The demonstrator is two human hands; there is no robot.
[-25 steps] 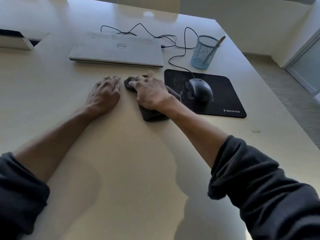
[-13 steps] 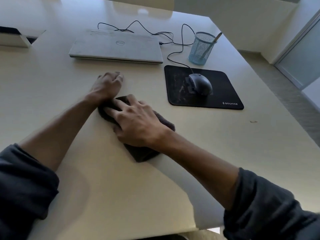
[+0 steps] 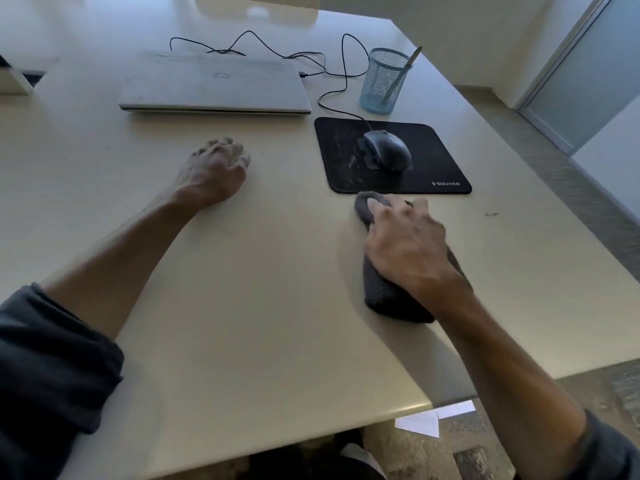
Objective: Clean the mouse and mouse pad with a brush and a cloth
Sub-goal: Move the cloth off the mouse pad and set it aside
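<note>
A dark wired mouse (image 3: 388, 150) sits on a black mouse pad (image 3: 436, 168) whose left half shows pale dust streaks. My right hand (image 3: 405, 240) presses flat on a folded dark grey cloth (image 3: 388, 299) lying on the table just in front of the pad's near edge. My left hand (image 3: 216, 169) rests on the table left of the pad with loosely curled fingers and holds nothing. A brush handle (image 3: 403, 74) sticks out of a blue mesh cup (image 3: 379, 81) behind the pad.
A closed silver laptop (image 3: 214, 83) lies at the back, with black cables (image 3: 263, 46) trailing beside it. The beige table (image 3: 259, 306) ends close on the near right, where white papers (image 3: 420, 422) lie on the floor. A glass door (image 3: 588, 74) stands far right.
My right hand has slid the cloth from beside my left hand rightward across the table to the pad's near edge. My left hand stays in place.
</note>
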